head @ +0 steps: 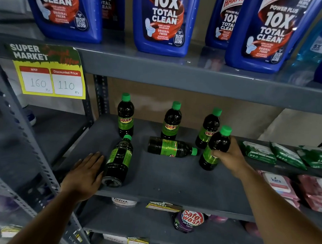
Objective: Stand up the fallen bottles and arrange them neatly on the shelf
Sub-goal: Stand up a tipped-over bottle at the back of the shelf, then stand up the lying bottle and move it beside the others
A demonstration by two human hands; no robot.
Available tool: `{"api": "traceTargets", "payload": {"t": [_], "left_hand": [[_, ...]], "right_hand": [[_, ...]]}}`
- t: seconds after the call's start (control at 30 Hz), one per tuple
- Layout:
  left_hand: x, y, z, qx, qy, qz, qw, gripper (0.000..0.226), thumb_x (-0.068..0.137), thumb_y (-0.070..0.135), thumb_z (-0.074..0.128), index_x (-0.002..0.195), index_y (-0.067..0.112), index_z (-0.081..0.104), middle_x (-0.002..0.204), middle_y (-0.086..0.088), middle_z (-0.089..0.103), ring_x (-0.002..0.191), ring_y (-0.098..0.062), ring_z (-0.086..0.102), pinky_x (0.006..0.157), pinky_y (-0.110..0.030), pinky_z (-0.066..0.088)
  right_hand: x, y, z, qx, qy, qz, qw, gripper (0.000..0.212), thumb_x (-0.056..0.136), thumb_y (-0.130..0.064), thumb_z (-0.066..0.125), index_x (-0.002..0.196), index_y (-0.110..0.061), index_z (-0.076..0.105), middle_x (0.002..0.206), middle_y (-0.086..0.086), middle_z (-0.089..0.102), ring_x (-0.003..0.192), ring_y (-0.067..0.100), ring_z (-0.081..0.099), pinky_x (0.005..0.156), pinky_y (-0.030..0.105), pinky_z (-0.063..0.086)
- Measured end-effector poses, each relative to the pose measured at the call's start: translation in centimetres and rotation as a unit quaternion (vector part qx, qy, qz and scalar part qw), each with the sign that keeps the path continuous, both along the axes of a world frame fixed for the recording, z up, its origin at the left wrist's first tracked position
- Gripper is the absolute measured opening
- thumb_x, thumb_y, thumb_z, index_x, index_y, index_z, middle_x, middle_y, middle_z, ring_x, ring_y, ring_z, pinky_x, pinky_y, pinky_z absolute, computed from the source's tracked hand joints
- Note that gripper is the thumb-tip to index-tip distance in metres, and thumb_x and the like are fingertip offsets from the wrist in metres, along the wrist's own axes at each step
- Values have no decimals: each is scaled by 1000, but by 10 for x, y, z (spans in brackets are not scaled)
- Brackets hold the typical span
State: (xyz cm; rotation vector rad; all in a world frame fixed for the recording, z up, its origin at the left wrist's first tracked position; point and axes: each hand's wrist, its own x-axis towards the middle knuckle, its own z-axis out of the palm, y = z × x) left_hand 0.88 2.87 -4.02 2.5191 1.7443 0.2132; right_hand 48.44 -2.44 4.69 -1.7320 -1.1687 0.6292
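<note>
Several dark bottles with green caps and green labels are on the grey shelf. Three stand upright along the back: one at the left, one in the middle, one at the right. One bottle lies on its side mid-shelf, cap pointing right. Another fallen bottle lies with its base toward me. My left hand rests flat against its left side, fingers apart. My right hand grips a tilted bottle around its middle, base on the shelf.
Large blue toilet-cleaner bottles stand on the shelf above. A yellow price tag hangs at the upper left. Green wipe packs lie to the right, pink packs below them. A slotted metal upright runs down the left.
</note>
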Motion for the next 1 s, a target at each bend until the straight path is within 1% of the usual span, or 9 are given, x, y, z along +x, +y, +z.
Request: {"api": "traceTargets", "payload": {"t": [0.17, 0.27, 0.33, 0.53, 0.6, 0.67, 0.77, 0.87, 1.0], "left_hand": [[0, 0, 0, 0, -5, 0, 1000, 80, 81, 57, 3, 150, 20, 18, 161, -1, 16, 148, -18, 11, 120, -41, 13], [0, 1, 0, -1, -4, -1, 1000, 80, 81, 57, 2, 150, 21, 17, 161, -1, 14, 148, -18, 10, 120, -41, 13], [1, 1, 0, -1, -6, -1, 1000, 80, 81, 57, 2, 150, 22, 17, 161, -1, 15, 148, -17, 10, 120, -41, 13], [1, 0, -1, -3, -13, 2, 1000, 79, 81, 58, 2, 150, 23, 17, 161, 1, 15, 148, -16, 10, 120, -41, 12], [1, 1, -1, -6, -9, 6, 1000, 80, 80, 58, 2, 150, 24, 16, 161, 3, 14, 148, -15, 9, 120, -40, 11], [2, 1, -1, -2, -8, 9, 1000, 81, 79, 58, 3, 150, 23, 18, 161, 2, 16, 148, -16, 11, 120, -40, 12], [2, 1, -2, 3, -4, 7, 1000, 80, 80, 57, 4, 150, 22, 20, 161, 1, 17, 148, -17, 13, 120, -40, 13], [0, 2, -2, 0, -3, 6, 1000, 80, 80, 58, 2, 150, 23, 16, 161, 2, 14, 148, -16, 10, 120, -39, 11], [1, 1, -1, 2, -6, -4, 1000, 78, 81, 56, 5, 150, 22, 18, 161, 0, 17, 148, -18, 12, 119, -41, 15]], "right_hand": [[-11, -3, 0, 38, -48, -29, 998, 47, 62, -29, 88, 87, -57, 60, 81, -21, 69, 80, -6, 64, 66, 17, 46], [-4, -7, -11, 9, -13, -10, 1000, 47, 65, -29, 87, 101, -43, 59, 94, -16, 69, 91, 3, 65, 73, 19, 49], [1, -10, -17, -10, -1, -17, 1000, 69, 59, -41, 88, 117, -32, 52, 107, -16, 63, 99, 2, 60, 83, 30, 48], [-2, -10, -15, -18, -4, -20, 1000, 94, 53, -48, 88, 132, -27, 42, 125, -9, 60, 123, 21, 55, 99, 42, 45], [-11, -19, -17, 20, -125, -121, 985, 114, 55, -60, 82, 146, -18, 26, 144, 9, 45, 135, 29, 40, 109, 50, 33], [-29, -32, -25, 127, -331, -187, 916, 99, 63, -67, 67, 138, -10, 36, 135, 20, 44, 127, 35, 38, 102, 47, 27], [-74, -34, -36, 217, -477, 2, 852, 62, 73, -52, 64, 124, -19, 52, 121, 10, 48, 113, 28, 46, 93, 41, 31], [-105, -10, -42, 109, -459, 128, 872, 61, 78, -30, 67, 134, -15, 48, 134, 9, 47, 122, 28, 48, 101, 46, 43], [-112, 33, -24, -103, -485, 106, 862, 87, 79, -10, 64, 151, -13, 17, 152, 18, 29, 142, 37, 24, 116, 44, 24]]}}
